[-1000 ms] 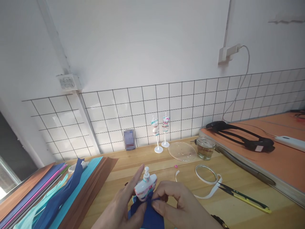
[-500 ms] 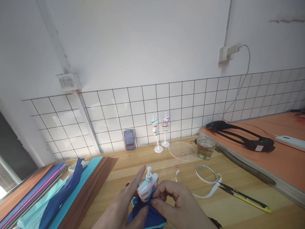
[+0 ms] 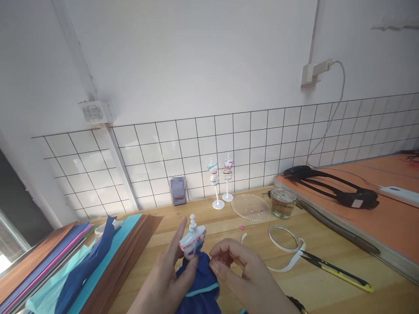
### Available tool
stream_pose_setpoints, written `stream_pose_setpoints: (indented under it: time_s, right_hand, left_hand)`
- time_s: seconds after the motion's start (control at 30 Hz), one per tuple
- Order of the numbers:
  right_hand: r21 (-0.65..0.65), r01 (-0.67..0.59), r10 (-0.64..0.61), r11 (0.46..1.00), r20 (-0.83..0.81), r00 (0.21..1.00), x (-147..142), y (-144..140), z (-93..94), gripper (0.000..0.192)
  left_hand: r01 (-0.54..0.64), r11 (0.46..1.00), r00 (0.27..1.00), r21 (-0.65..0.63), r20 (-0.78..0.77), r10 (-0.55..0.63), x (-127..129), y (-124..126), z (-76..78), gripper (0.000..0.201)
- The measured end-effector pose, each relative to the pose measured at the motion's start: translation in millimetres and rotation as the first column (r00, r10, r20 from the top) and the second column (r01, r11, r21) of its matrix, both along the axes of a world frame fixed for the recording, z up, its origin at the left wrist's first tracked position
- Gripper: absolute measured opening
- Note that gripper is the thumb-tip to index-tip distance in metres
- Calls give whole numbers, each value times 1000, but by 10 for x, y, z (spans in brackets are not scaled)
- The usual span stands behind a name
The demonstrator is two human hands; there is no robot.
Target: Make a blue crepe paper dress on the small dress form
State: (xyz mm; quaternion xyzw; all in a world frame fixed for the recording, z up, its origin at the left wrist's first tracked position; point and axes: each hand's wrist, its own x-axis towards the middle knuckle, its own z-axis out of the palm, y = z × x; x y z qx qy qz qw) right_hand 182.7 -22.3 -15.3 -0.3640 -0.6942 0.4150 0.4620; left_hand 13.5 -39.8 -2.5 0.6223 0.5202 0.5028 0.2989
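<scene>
Left hand (image 3: 172, 270) clamps the form (image 3: 192, 242) and blue cloth (image 3: 204, 271) toward the near edge of the table (image 3: 317, 294); the right hand (image 3: 244, 271) curls at the cloth's side, grip unclear. Probably light, hard and slick, the form suits a waist hold; the cloth looks soft.

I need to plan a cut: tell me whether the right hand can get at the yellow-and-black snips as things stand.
Probably yes: the snips lie on the table, handles uncovered, to the right of the right hand, with only low white ribbon partly between.
</scene>
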Motion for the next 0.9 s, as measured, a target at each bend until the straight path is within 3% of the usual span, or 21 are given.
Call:
stream_pose_setpoints:
  time_s: [0.1,0.17,0.23,0.3,0.4,0.5,0.6,0.73,0.9]
  right_hand:
    - [267,-1,-18,964,68,997,12,-11,-1,11]
    - [471,-13,-37,882,96,995,11,-23,-4,19]
    - [652,-19,-104,758,150,983,-1,-33,-7,22]
    - [799,-17,-224,601,189,956,-27,-38,-12,19]
    - [925,12,-386,379,147,911,-85,-39,-21,19]
    - [966,6,-447,258,114,887,-127,-42,-33,24]
    - [977,-30,-428,212,120,896,-136,-51,-56,26]
    - [966,-98,-393,240,189,900,-137,-73,-108,28]
    - [961,-92,-383,262,191,904,-153,-77,-149,29]
  left_hand:
    - [-39,997,993,-61,113,46,0,54,8,64]
    - [-50,992,979,-113,193,71,-3,84,5,65]
    - [-32,986,963,-162,259,73,-3,108,-11,67]
    - [-20,980,958,-196,276,74,1,127,-41,68]
    - [-21,973,963,-229,256,81,19,143,-97,74]
    - [-1,968,970,-252,236,62,37,145,-137,75]
    - [45,969,979,-244,205,6,50,140,-149,64]
    - [7,972,979,-237,198,41,59,138,-138,51]
    - [-25,970,973,-243,215,79,53,139,-96,45]
